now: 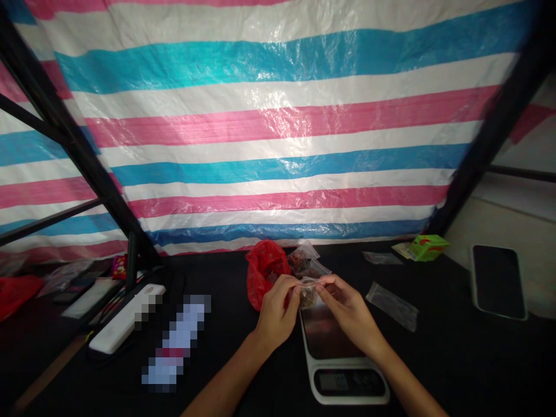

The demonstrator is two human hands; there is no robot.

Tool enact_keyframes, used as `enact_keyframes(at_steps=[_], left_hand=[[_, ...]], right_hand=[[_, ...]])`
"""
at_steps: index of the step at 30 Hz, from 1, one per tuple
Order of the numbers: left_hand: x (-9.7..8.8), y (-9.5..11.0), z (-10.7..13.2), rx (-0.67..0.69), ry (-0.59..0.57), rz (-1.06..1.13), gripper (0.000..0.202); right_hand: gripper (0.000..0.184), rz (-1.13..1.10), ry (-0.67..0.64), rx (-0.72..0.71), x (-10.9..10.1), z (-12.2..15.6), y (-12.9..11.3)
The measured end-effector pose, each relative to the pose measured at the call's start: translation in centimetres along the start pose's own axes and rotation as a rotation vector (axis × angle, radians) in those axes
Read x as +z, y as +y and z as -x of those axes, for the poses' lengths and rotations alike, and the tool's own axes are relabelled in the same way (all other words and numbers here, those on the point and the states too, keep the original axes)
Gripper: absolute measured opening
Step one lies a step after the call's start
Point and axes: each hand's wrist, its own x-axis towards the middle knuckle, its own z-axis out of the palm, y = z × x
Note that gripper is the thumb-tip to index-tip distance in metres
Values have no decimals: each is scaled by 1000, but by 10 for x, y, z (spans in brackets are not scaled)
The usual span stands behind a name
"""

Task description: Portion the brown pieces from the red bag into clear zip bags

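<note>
Where the dark worktop (456, 359) runs into the lower left of the frame, a long white block (125, 321) is laid at a slant, with a blurred-out item (176, 341) just right of it. Nearer the centre, a red plastic bag (263, 269) is slumped before the striped tarp (278, 121). Just below it, the left hand (275, 313) is raised, its fingers pinched together on the top edge of a small clear bag (309, 286). The same edge is gripped from the other side by the fingers of the right hand (347, 310). The small clear bag is held at centre frame, above the plate of a kitchen scale (334, 347). Further right, an empty clear sleeve (392, 306) is laid flat. A green box (428, 247) and a phone (498, 281) are set at the far right.
</note>
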Motion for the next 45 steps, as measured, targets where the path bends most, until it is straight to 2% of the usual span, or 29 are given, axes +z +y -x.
enact_keyframes(at_steps=[8,20,27,32,41,45], left_hand=[[1,-5,3,-37,-56,-1,16],[2,-6,4,-55,-55,45,15],[3,-5,5,-73,-53,64,17],[4,-5,5,-89,-57,60,19],[6,-7,5,-111,-32,125,23],[6,-5,6,-111,-51,119,23]], right_hand=[[24,-91,3,-48,3,0,3],[24,90,70,-92,5,5,0],[25,52,74,-80,7,3,5],[25,84,50,-71,6,4,-2],[23,110,29,-158,12,5,-11],[25,150,56,-161,11,6,-15]])
